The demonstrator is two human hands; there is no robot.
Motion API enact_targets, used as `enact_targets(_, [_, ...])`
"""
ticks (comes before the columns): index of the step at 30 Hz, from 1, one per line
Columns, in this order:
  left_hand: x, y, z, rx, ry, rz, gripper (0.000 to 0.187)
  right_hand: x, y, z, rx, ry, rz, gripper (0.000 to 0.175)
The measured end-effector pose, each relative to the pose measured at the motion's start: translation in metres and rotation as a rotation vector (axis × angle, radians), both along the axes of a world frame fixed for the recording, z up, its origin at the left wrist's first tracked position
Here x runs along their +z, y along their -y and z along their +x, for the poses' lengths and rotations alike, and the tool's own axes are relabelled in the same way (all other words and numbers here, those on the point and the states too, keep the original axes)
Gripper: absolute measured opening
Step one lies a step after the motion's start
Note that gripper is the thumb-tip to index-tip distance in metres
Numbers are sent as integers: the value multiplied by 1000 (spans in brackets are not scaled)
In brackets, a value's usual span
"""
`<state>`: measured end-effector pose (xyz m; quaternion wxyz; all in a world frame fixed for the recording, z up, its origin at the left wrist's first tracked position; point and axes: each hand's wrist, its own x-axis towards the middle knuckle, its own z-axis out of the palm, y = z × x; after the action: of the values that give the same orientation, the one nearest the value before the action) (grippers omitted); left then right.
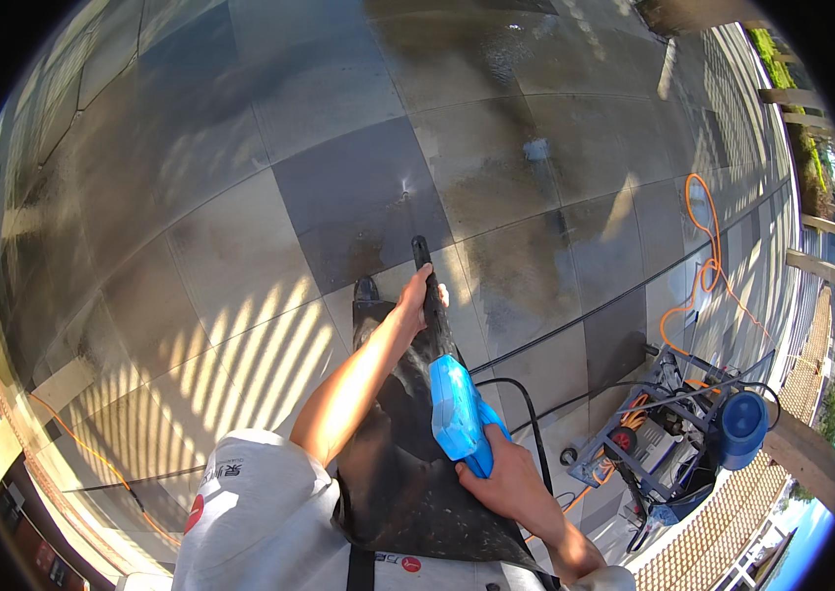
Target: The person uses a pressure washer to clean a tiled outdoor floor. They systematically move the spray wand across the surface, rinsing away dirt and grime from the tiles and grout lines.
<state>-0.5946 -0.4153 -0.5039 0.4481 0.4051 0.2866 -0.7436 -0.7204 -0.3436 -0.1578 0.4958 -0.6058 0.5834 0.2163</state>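
Observation:
My right hand (502, 473) grips the handle of a blue pressure washer gun (456, 410). Farther forward, my left hand (417, 292) is closed around the gun's black lance (433, 303). The lance points down and away at a dark grey floor tile (358, 192), where a small bright spot of spray shows just past its tip. From the gun's rear a black hose (535, 421) curves off to the right. Wet patches lie on the paving tiles (498, 177) around. A dark apron (417, 495) hangs in front of me, with one black boot (366, 289) showing beyond it.
At the lower right stands a wheeled metal cart (646, 451) carrying a machine, coiled cable and a blue container (743, 428). An orange cable (714, 244) loops on the tiles above it. Another orange cable (92, 449) runs at the lower left. Wooden posts (809, 451) stand at the right.

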Motion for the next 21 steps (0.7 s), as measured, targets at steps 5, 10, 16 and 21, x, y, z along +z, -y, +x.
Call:
enact_targets(5, [1,13,-30,-42,-112,-46,41,-2,-16,-6,-36,-14,-99,47])
enact_targets(10, [11,-27,22,-91,213,50,45,-9,-13,-12,-37,108,28,45])
enact_targets(16, [26,-107,91,175,299,217,40,-22,4,-10,191,293,158,41])
enact_targets(21, [18,-103,84,68,408,167,45,-18,10,-12,174,270,150,41])
